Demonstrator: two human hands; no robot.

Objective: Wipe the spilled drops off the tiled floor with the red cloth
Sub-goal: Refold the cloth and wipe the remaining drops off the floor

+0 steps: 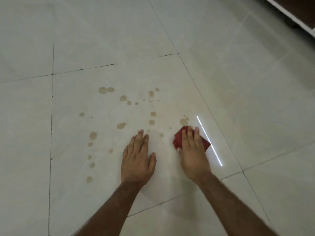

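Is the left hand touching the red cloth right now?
Apart. The head view shows the left hand flat on bare tile, a clear strip of floor separating it from the red cloth under the right hand.

left hand (137, 159) | right hand (193, 155) | bare forearms, no sleeves or jewellery

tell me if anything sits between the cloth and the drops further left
The left hand rests flat on the floor, between the cloth under the right hand and the left drops. The nearest drop has nothing visible in the way.
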